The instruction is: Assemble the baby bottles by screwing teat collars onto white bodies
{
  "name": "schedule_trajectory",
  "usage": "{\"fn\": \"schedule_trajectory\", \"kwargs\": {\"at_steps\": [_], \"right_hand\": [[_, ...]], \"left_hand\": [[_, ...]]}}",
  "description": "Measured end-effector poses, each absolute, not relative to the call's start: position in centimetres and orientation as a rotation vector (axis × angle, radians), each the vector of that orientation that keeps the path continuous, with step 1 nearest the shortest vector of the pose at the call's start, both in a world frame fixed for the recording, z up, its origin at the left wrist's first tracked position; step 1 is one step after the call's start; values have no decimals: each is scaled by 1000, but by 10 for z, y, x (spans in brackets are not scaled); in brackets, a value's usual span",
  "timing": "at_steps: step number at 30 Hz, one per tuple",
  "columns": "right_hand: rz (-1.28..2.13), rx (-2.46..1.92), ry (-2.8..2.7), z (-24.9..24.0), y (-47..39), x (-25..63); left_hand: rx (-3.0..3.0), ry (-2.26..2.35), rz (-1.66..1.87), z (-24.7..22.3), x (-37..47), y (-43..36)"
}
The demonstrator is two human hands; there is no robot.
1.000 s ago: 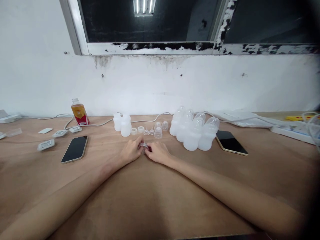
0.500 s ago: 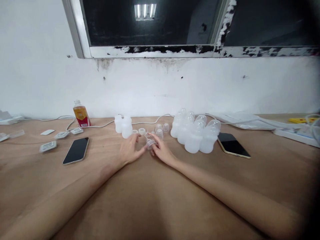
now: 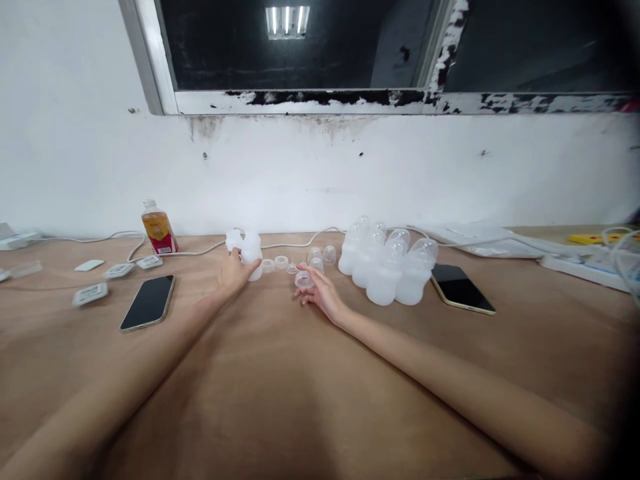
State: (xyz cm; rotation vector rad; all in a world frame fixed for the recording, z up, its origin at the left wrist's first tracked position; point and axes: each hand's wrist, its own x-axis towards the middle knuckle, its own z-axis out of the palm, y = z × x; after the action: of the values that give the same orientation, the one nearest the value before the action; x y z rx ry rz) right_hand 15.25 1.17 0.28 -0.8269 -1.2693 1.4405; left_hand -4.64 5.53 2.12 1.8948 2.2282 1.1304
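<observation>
Now left hand (image 3: 231,275) wraps its fingers round a small white translucent plastic bottle (image 3: 251,251) standing w/ a second one at the back of the wooden table (image 3: 280,400). Right hand (image 3: 320,293) pinches a small clear ring-shaped teat part (image 3: 303,280) — fingers closed on it, just above the table, near the capped bottles cluster (image 3: 387,267).

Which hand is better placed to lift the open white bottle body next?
Left. The left hand already has its fingers on the front bottle body, by the looks of it. The right hand holds a small clear cap and sits farther from that bottle.
</observation>
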Motion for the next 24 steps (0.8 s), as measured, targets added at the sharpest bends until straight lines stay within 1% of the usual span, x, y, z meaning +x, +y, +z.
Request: {"fn": "schedule_trajectory", "kwargs": {"at_steps": [3,7,9,24], "right_hand": [[1456,-838,-1249,2,13,153],[1446,-854,-1267,2,13,154],[1445,-860,-1283,2,12,155],[1501,-805,-1240,7,11,156]], "left_hand": [[2035,2064,1168,11,-35,32],[2195,1579,1244,-4,-17,9],[2200,1469,1223,-7,-13,5],[2179,1363,1180,0,-17,2]]}}
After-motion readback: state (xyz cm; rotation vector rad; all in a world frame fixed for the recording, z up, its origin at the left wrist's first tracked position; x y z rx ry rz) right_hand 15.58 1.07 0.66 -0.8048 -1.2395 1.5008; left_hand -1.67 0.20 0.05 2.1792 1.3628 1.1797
